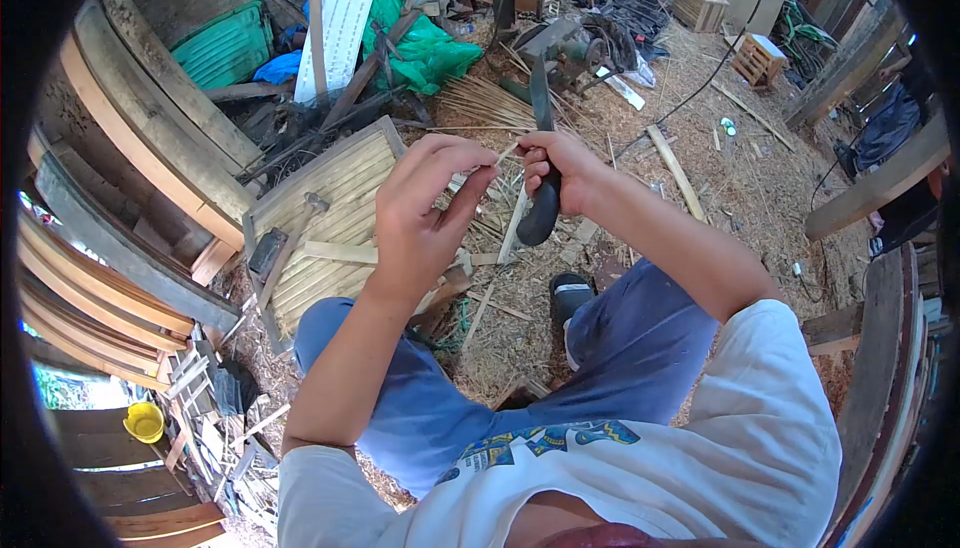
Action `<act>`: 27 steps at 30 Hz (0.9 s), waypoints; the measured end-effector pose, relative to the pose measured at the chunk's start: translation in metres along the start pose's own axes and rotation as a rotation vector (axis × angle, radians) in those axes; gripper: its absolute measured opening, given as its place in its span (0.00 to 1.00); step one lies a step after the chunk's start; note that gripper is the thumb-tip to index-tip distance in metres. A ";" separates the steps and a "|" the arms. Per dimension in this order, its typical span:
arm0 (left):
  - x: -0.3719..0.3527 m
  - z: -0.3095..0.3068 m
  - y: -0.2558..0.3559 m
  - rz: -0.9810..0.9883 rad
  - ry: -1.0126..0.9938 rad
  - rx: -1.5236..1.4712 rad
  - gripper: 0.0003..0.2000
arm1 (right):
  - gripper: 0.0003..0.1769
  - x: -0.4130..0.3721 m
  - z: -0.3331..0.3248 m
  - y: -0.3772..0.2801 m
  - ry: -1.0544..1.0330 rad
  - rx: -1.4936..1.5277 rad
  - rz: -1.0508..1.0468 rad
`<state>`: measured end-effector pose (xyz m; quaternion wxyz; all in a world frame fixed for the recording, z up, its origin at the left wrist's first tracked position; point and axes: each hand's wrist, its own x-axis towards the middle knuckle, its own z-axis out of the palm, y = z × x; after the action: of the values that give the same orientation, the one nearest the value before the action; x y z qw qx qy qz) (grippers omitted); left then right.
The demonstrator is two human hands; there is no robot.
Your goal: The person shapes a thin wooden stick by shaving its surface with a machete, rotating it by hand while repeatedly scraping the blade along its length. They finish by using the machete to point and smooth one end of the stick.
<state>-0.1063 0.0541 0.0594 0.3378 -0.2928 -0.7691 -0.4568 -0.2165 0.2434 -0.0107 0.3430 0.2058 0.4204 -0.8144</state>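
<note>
Tallied: left hand (425, 213) and right hand (555, 163), two; one knife (543, 198) in the right; one bamboo sliver (506, 153) between both; one slatted panel (340, 183), one hammer (295, 238) beside the left.

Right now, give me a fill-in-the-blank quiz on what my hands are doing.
The right hand grips a ___ by its dark handle.
The thin strip is pinched by the ___ hand's fingers.
The crumpled sheet beyond the hands is ___.
Missing: knife; left; green.
</note>
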 end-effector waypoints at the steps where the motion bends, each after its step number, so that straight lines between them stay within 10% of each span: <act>1: 0.000 0.001 -0.001 -0.006 -0.002 0.002 0.11 | 0.08 0.000 -0.001 0.001 -0.007 -0.005 0.011; 18: 0.005 0.002 -0.033 -0.303 0.219 -0.223 0.05 | 0.17 -0.006 -0.022 0.009 -0.070 -0.220 0.285; 27: 0.053 -0.064 0.031 0.048 0.519 -0.089 0.10 | 0.17 -0.038 -0.024 0.006 0.034 -0.396 0.045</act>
<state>-0.0980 0.0168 0.1395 0.5214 -0.1984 -0.6286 -0.5418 -0.1845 0.2754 -0.0037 0.3878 0.1575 0.5735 -0.7042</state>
